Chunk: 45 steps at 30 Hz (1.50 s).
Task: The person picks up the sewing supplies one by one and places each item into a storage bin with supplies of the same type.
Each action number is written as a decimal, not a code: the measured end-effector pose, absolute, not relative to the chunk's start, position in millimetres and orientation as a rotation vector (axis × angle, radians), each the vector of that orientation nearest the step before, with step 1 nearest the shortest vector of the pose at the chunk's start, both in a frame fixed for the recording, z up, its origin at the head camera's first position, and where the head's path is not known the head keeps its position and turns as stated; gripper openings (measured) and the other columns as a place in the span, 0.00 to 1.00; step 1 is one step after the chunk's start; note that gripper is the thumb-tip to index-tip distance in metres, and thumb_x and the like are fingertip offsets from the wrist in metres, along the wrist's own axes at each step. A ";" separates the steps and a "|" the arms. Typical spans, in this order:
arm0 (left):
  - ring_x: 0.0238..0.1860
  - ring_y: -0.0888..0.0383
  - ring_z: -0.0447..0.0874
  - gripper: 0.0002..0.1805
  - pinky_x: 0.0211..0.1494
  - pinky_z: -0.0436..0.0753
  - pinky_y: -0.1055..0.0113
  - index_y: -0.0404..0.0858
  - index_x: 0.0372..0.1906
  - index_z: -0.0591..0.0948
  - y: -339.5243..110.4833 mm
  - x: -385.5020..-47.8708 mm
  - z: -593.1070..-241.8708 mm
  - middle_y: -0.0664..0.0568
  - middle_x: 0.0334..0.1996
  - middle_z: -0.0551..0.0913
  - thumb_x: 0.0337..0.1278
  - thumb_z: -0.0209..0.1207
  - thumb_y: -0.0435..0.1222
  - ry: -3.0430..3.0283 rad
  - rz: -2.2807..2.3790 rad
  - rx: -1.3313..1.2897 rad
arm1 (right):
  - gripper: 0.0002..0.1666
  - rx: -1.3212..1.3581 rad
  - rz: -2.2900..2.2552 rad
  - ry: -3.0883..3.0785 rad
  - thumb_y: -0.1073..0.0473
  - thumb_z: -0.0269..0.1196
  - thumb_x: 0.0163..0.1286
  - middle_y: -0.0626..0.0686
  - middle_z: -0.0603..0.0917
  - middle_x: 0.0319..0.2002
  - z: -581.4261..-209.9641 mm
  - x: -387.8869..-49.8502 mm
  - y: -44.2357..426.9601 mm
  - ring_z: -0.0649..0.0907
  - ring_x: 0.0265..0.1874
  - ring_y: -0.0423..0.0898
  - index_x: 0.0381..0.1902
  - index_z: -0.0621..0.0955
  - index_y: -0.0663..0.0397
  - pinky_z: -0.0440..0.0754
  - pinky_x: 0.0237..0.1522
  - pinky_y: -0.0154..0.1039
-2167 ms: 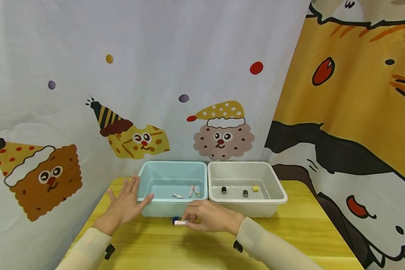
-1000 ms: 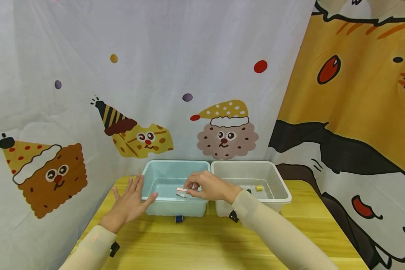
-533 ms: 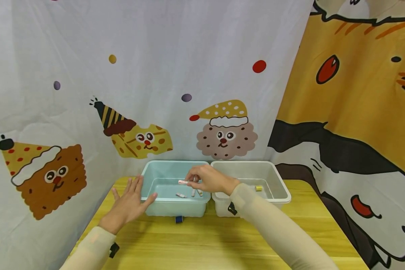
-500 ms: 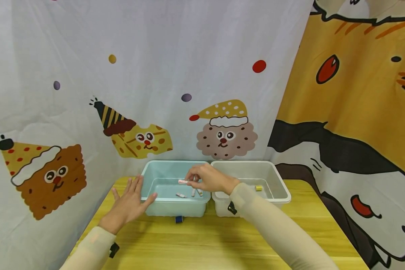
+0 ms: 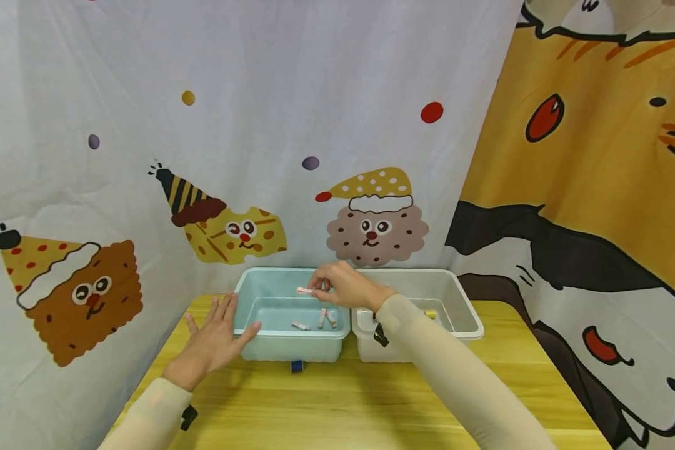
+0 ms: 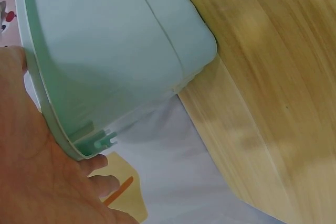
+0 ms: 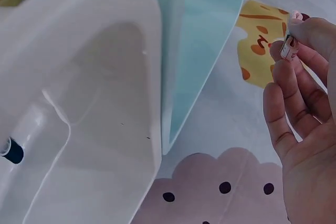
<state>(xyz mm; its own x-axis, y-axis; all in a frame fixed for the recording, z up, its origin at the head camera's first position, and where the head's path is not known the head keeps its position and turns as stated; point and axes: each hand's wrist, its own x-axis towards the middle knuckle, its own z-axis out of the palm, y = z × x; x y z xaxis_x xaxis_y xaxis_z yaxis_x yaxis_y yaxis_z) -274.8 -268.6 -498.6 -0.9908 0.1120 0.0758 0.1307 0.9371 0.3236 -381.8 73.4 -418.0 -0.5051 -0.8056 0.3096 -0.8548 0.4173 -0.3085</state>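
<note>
My right hand (image 5: pixel 345 286) pinches a small white stick with pinkish-red print (image 5: pixel 305 290) between thumb and fingertips. It hovers above the right rear part of the light blue bin (image 5: pixel 292 345). In the right wrist view the same printed stick (image 7: pixel 290 48) shows at the fingertips. Inside the bin lie more such sticks: one on its own (image 5: pixel 300 326) and two close together near the right wall. My left hand (image 5: pixel 210 340) rests against the bin's front left corner, fingers spread. In the left wrist view that hand (image 6: pixel 37 150) lies along the rim.
Right beside the blue bin stands a white bin (image 5: pixel 461 325) holding a yellow spool (image 5: pixel 430 314) and a dark spool (image 7: pixel 14 151); my sleeve hides part of it. A blue spool (image 5: pixel 297 367) sits on the wooden table (image 5: pixel 292 412) before the blue bin. A printed curtain (image 5: pixel 247 125) hangs behind.
My right hand has carried the printed stick from the table beside the blue spool up over the blue bin, rising and moving farther back. My left hand stays at the bin's corner.
</note>
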 end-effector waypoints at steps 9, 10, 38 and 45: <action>0.96 0.22 0.42 0.64 0.80 0.33 0.02 0.31 0.97 0.49 -270.2 -274.8 -498.0 0.32 0.97 0.48 0.85 0.46 0.77 -3.041 -0.519 -0.190 | 0.07 1.443 0.620 -2.573 0.59 0.74 0.85 0.51 0.97 0.47 -411.1 -389.6 64.0 0.94 0.43 0.43 0.53 0.95 0.53 0.93 0.49 0.31; 0.96 0.22 0.42 0.65 0.80 0.33 0.02 0.31 0.97 0.49 -270.3 -274.9 -498.1 0.32 0.97 0.48 0.84 0.46 0.78 -3.040 -0.518 -0.192 | 0.07 1.438 0.620 -2.582 0.58 0.74 0.85 0.51 0.97 0.47 -410.4 -391.0 62.9 0.94 0.43 0.43 0.53 0.95 0.53 0.92 0.49 0.30; 0.96 0.23 0.41 0.64 0.80 0.32 0.02 0.30 0.97 0.49 -269.2 -275.9 -498.7 0.32 0.97 0.47 0.85 0.48 0.76 -3.037 -0.528 -0.194 | 0.10 1.246 0.627 -2.726 0.57 0.73 0.87 0.53 0.98 0.51 -402.9 -415.3 55.2 0.96 0.51 0.48 0.56 0.95 0.54 0.96 0.58 0.44; 0.96 0.23 0.41 0.63 0.80 0.32 0.03 0.31 0.97 0.49 -269.3 -276.9 -500.8 0.32 0.97 0.47 0.86 0.49 0.75 -3.033 -0.528 -0.196 | 0.20 1.173 0.613 -2.779 0.50 0.74 0.86 0.57 0.94 0.61 -403.0 -416.1 56.3 0.94 0.59 0.57 0.66 0.92 0.55 0.94 0.64 0.51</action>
<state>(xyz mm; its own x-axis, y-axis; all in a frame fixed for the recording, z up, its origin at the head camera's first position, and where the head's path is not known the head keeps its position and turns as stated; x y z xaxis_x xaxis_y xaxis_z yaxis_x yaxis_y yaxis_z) -276.9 -269.3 -500.8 -0.9903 0.1153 0.0771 0.1346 0.9334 0.3326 -416.1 56.3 -403.0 -0.7078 -0.6749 0.2086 -0.7000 0.6305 -0.3353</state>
